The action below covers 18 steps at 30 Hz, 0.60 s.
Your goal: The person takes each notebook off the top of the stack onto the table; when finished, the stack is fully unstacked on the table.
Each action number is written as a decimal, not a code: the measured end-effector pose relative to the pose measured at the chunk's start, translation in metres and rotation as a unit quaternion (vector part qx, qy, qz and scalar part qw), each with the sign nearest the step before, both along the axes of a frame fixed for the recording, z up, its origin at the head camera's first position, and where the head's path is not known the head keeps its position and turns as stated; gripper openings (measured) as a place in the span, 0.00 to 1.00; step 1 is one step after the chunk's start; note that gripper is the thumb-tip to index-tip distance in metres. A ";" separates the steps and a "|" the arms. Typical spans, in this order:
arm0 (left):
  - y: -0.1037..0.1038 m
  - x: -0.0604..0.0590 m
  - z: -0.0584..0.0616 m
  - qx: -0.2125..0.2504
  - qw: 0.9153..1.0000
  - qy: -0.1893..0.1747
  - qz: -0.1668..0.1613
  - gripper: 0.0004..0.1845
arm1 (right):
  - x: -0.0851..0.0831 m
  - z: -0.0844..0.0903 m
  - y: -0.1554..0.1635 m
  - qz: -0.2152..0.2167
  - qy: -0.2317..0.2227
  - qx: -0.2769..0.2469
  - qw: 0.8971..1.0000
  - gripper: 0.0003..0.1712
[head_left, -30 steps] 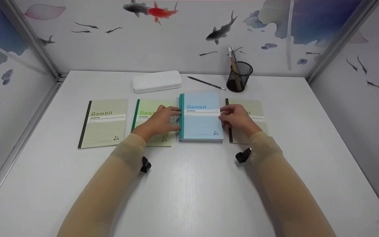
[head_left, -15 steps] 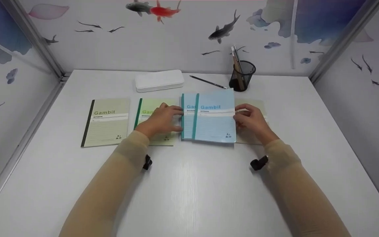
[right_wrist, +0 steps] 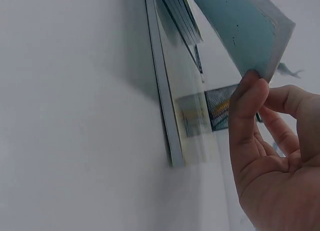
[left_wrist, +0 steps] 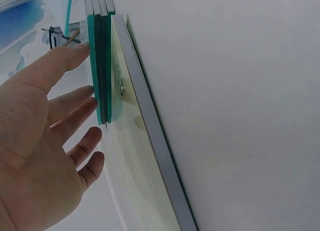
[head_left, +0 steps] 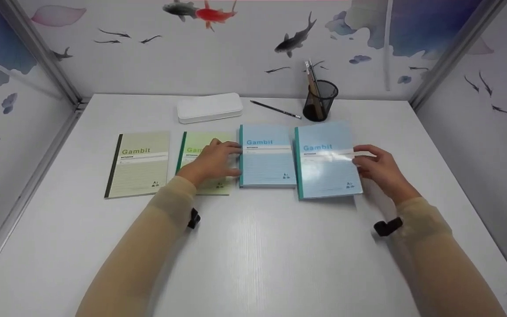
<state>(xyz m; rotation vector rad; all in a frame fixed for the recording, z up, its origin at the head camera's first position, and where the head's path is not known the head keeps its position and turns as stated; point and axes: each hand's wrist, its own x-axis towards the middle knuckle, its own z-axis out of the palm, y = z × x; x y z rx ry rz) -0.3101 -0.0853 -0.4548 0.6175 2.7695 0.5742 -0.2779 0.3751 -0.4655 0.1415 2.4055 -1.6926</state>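
Notebooks laid in a row across a white desk [head_left: 253, 246], walled by panels painted with fish. Right hand [head_left: 379, 169] pinching the right edge of a pale blue "Gambit" notebook [head_left: 327, 160] with a teal spine, thumb on the cover, fingers curled beneath; held raised and tilted off the desk, as seen from the right wrist view, over a beige notebook [right_wrist: 187, 106] lying flat below it. Left hand [head_left: 213, 160] spread flat, fingers straight, fingertips [left_wrist: 82, 51] against the teal spines of a blue notebook stack [head_left: 266, 156], palm resting over a light green notebook [head_left: 200, 152] just beside that stack. Held notebook glossy, glare across its white title band, small logo at the lower right corner, just right of the stack and slightly nearer the person. Further left, well apart from both hands, an olive notebook with a dark spine [head_left: 139, 164]. Along the back edge, a white case [head_left: 210, 107], a loose pencil [head_left: 275, 110] and a black mesh pen cup [head_left: 321, 101] holding pencils. Tan sleeves on both forearms, black camera mounts at the wrists.
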 end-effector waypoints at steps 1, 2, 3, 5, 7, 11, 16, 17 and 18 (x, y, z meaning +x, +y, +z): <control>0.000 0.000 0.000 0.000 1.000 0.001 -0.001 0.38 | 0.002 0.000 0.008 -0.004 0.000 -0.002 1.000 0.27; 0.000 0.000 0.000 -0.002 1.000 0.002 -0.002 0.38 | 0.004 0.001 0.015 -0.008 0.000 -0.006 1.000 0.27; 0.000 0.000 0.000 -0.002 1.000 0.002 -0.002 0.38 | 0.007 0.002 0.022 -0.014 -0.001 -0.012 1.000 0.27; 0.000 0.000 0.000 -0.004 1.000 0.004 -0.004 0.37 | 0.011 0.003 0.035 -0.028 -0.006 -0.027 0.999 0.26; 0.000 -0.001 0.000 -0.006 1.000 0.005 -0.006 0.37 | 0.015 0.004 0.046 -0.044 -0.012 -0.051 0.998 0.25; 0.001 -0.002 -0.001 -0.006 1.000 0.001 -0.007 0.37 | 0.022 0.005 0.070 -0.072 -0.031 -0.076 0.994 0.25; 0.002 -0.001 -0.001 -0.004 1.000 -0.010 0.003 0.37 | 0.028 0.008 0.097 -0.108 -0.045 -0.070 0.991 0.23; 0.002 -0.001 0.000 -0.005 1.000 -0.010 0.004 0.37 | 0.028 0.007 0.102 -0.116 -0.045 -0.070 0.990 0.23; 0.002 -0.001 0.000 -0.005 1.000 -0.011 0.005 0.37 | 0.028 0.007 0.107 -0.123 -0.047 -0.067 0.989 0.22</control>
